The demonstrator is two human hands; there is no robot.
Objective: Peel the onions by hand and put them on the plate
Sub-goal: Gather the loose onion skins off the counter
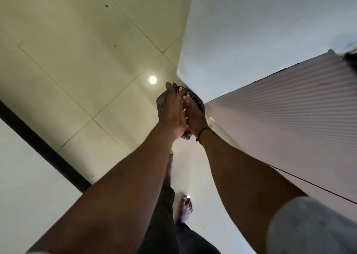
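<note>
your two hands are pressed close together around a dark, crinkly bag (161, 101) held out over the tiled floor (77, 60), with pink scraps (181, 88) showing at its top between your fingers. the left hand (172, 110) lies along the near side, fingers fairly straight against it; the right hand (195, 114), with a black band (202, 133) at the wrist, cups the far side. whether either hand is truly pinching the bag i cannot tell, the fingers are too bunched.

the risk, as i judge it: you are standing barefoot with the load squeezed rather than gripped, so a slack hand could spill scraps onto the floor beside the white cabinet (289, 108).

the pink bits look like thin, papery onion skin, light and loose. no whole onion and no plate are in view, so where they sit i cannot say.
</note>
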